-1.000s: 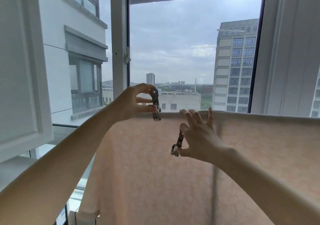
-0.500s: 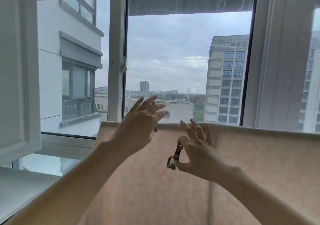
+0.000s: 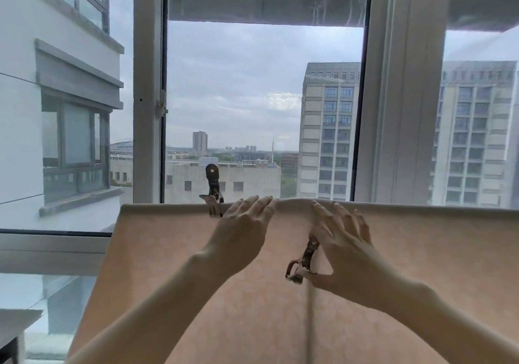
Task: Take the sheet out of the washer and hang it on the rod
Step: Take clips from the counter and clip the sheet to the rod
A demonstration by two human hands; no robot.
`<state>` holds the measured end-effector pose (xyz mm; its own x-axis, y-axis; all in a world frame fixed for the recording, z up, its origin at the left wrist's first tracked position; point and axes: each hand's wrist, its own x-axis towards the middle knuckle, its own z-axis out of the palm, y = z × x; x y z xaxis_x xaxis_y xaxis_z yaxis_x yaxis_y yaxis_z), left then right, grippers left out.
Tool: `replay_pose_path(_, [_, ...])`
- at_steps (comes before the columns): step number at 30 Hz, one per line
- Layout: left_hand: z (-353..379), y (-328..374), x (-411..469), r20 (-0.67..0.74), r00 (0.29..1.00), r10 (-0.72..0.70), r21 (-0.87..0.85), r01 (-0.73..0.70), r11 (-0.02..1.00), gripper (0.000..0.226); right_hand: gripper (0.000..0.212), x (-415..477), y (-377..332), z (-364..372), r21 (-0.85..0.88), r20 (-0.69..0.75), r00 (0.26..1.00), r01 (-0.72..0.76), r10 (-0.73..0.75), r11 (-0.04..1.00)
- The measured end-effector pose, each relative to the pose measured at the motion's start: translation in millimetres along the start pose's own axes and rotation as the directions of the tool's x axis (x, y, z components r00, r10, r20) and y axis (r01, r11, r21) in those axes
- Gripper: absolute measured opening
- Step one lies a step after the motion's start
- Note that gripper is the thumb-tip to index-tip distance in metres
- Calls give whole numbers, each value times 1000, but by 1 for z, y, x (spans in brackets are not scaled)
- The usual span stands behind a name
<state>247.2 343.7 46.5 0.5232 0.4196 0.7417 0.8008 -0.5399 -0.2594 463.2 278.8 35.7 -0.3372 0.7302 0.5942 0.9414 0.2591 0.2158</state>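
Before the window (image 3: pixel 147 83), the peach sheet (image 3: pixel 168 251) hangs draped, a metal clip (image 3: pixel 212 192) upright on its top fold. Beside it the left hand (image 3: pixel 244 231) rests, fingers straight and together; the right hand (image 3: pixel 342 254) splays its fingers, thumb pinching a second clip (image 3: pixel 304 257).

From my station I see two bare arms, uncovered as far down as the frame reaches. The left forearm (image 3: pixel 157 304) and right forearm (image 3: pixel 421 307) are slim and smooth. Each wrist is bare skin as well. The left grip (image 3: pixel 241 223) and right grip (image 3: pixel 342 240) have long, slender fingers with short, plain nails; finer detail is blurred.
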Motion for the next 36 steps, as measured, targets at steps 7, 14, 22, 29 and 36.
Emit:
replay_pose_path(7, [23,16,20,-132,991,22,-108,-36,993,53,65,-34,17,-3,27,27,996,-86,86,996])
replay_pose_path(14, [33,47,48,-184,976,114,-59,-127,990,52,68,-75,41,-24,-1,36,984,-176,176,984])
replay_pose_path(22, [46,100,81,-186,964,188,37,-185,982,55,70,-119,92,-39,-7,28,970,-241,241,971])
replay_pose_path(29, [61,161,103,-194,966,169,112,-149,982,61,65,-154,147,-49,11,-18,974,-225,225,974])
replay_pose_path(36, [76,222,131,-185,974,134,147,-107,983,60,65,-197,198,-60,91,-48,963,-260,265,961])
